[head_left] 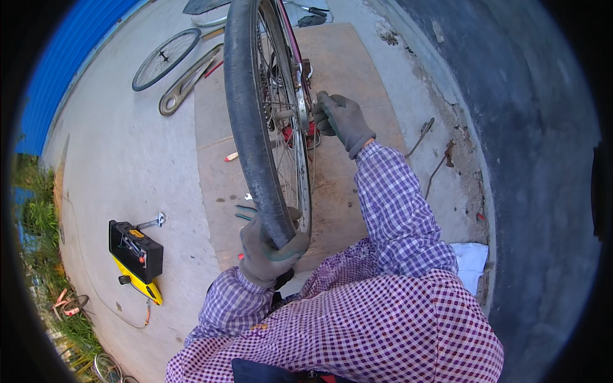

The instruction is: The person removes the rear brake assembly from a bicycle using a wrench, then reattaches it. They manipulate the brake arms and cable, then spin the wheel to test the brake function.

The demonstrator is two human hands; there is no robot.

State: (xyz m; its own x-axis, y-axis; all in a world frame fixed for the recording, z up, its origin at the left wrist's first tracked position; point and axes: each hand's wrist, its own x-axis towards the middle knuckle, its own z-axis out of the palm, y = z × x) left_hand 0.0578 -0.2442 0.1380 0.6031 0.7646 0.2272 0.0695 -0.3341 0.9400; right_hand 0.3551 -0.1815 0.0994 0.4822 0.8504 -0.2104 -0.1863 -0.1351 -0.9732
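Note:
A bicycle wheel with a dark, scuffed tyre (241, 108) stands upright in front of me, mounted on a reddish bicycle frame (291, 32). My left hand (271, 250), in a grey work glove, is closed around the tyre at its near end, the fingers wrapping over both sides. To the right of the wheel's hub, my right hand (343, 120) wears a matching glove. Its fingers are curled in close to the metal parts by the axle (300, 108); what they pinch is too small to make out.
A brown board (351, 70) lies beneath the bicycle. Left on the concrete are a loose wheel (166, 59), a chain guard (185, 86), an adjustable wrench (152, 221) and a black toolbox (152, 258) with a yellow lid (137, 281). A white cloth (470, 262) lies by the dark wall (536, 191).

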